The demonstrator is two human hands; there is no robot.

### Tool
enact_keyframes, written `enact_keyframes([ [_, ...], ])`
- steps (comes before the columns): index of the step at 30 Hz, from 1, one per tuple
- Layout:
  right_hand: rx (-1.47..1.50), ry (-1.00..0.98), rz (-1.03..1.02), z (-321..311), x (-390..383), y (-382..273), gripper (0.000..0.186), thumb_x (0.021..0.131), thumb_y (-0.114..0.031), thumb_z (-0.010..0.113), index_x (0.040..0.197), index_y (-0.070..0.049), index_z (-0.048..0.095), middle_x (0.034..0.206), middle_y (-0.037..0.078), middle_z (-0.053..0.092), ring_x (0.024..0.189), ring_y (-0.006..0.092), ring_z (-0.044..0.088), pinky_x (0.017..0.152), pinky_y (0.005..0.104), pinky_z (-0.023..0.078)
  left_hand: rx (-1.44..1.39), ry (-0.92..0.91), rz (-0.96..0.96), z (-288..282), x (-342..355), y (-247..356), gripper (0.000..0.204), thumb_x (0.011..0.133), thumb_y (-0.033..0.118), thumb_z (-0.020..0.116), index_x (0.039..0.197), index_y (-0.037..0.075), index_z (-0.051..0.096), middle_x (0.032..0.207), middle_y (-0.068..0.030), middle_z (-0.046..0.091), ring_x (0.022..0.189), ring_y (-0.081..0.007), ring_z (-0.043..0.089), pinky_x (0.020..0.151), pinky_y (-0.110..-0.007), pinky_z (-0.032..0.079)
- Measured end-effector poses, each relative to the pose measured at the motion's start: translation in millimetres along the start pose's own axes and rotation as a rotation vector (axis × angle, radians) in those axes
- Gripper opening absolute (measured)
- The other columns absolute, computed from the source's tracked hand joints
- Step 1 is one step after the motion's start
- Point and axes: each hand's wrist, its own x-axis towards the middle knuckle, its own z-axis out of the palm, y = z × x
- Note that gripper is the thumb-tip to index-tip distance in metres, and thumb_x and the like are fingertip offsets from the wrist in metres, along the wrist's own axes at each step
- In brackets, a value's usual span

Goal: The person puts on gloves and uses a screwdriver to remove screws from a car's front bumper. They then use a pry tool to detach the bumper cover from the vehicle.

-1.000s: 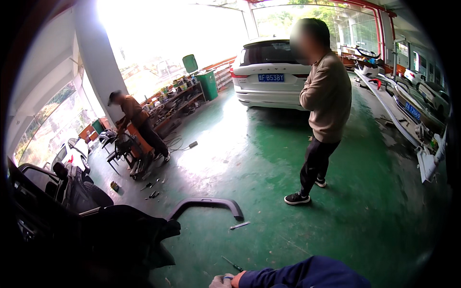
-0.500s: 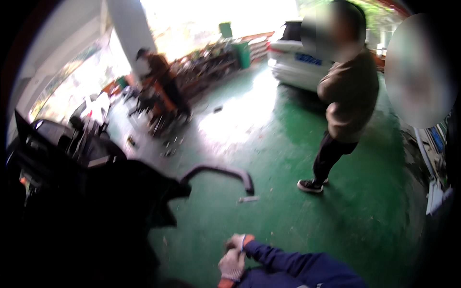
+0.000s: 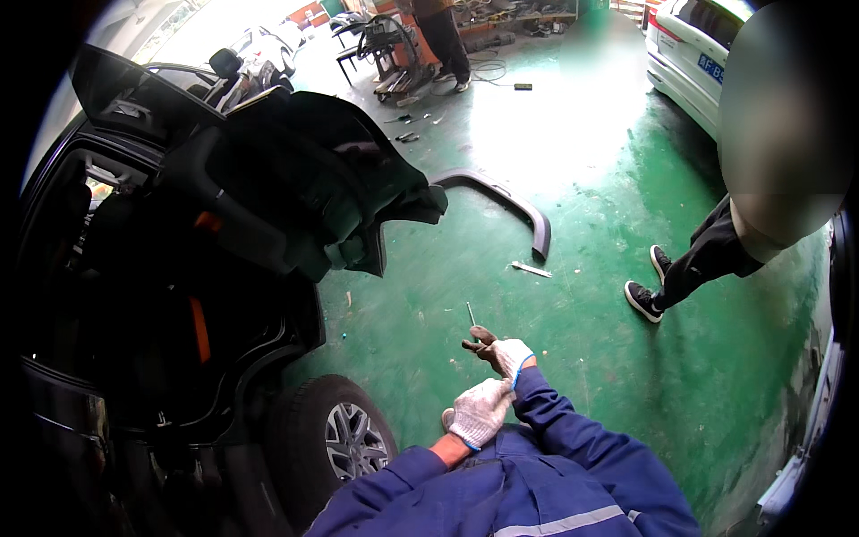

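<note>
Both my hands wear whitish knit work gloves with blue edging, in front of my blue jacket. My left hand is closed at the cuff of the right glove, its fingertips partly hidden. My right hand points forward, its glove fingers soiled dark brown. From those fingers a thin metal rod sticks out, with its lower end hidden in the grip. To the left stands a black car with an open door and a wheel near my left arm.
On the green floor lie a curved dark trim piece and a small pale strip. A person in dark trousers stands at the right. Another person is at the back beside a cart. A white car is parked far right.
The view has tilted down, so my hands and jacket show higher and more fully, and the car wheel has come into view. The thin rod now shows at my right hand.
</note>
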Motion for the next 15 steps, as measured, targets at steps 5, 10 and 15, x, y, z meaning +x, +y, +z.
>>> enact_keyframes([
  [5, 1.757, -0.328, 0.268, 18, -23, -12, 0.047, 0.106, -0.034, 0.048, 0.149, -0.013, 0.047, 0.129, 0.021, 0.066, 0.118, 0.0342, 0.065, 0.099, 0.0469, 0.053, -0.489, -0.009, -0.407, 27, -9, -19, 0.023, 0.091, 0.011, 0.073, 0.11, -0.002, 0.069, 0.105, -0.0105, 0.075, 0.096, -0.0147, 0.071, 0.084, -0.03, 0.055],
  [10, 1.597, -0.287, 0.209, 26, -23, -7, 0.065, 0.09, 0.0, 0.067, 0.149, -0.017, 0.047, 0.137, 0.018, 0.06, 0.123, 0.0318, 0.062, 0.106, 0.0465, 0.049, -0.918, -0.106, -0.589, 27, -9, -13, 0.024, 0.092, 0.01, 0.072, 0.113, -0.003, 0.067, 0.103, -0.0071, 0.074, 0.097, -0.0136, 0.068, 0.089, -0.029, 0.053],
  [15, 1.525, -0.192, 0.273, 19, -32, 16, 0.061, 0.092, 0.003, 0.057, 0.149, -0.016, 0.048, 0.143, 0.018, 0.057, 0.132, 0.0343, 0.056, 0.111, 0.0459, 0.047, -0.957, -0.225, -0.514, 27, -4, -12, 0.022, 0.095, 0.014, 0.069, 0.112, 0.0, 0.068, 0.102, -0.0067, 0.073, 0.096, -0.0124, 0.066, 0.089, -0.029, 0.052],
])
